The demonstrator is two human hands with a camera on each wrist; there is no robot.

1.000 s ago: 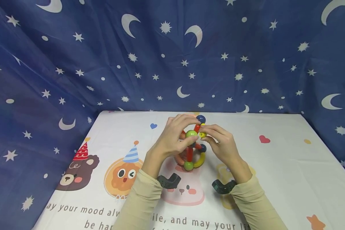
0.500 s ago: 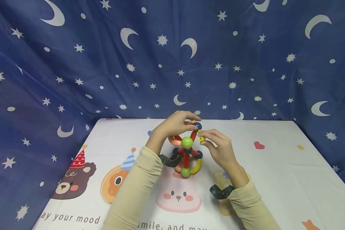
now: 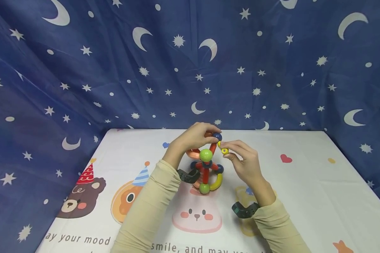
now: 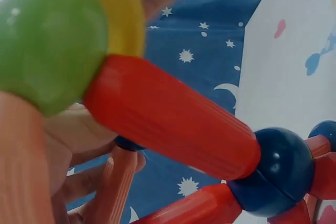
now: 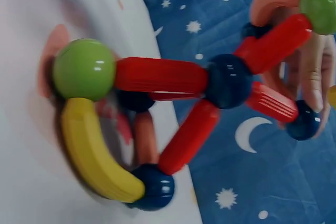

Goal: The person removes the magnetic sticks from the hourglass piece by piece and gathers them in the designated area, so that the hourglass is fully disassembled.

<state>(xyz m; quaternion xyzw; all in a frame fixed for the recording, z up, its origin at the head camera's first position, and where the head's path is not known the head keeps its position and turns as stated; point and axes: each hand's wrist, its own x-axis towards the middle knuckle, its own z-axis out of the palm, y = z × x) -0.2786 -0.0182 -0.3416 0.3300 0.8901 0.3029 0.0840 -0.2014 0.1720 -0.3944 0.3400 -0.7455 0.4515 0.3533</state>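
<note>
Right hand (image 3: 245,161) pinches yellow, probably curved rod (image 3: 225,151).

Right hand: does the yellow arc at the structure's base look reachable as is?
Probably yes: in the head view nothing shows between the yellow arc and the right hand. That hand pinches another yellow piece, though, so it would likely have to put that down first.

Left hand (image 3: 194,136) lifted toward twelve o'clock, green ball (image 3: 206,155) fully uncovered; yellow piece (image 3: 225,151) now edged toward three!
</note>
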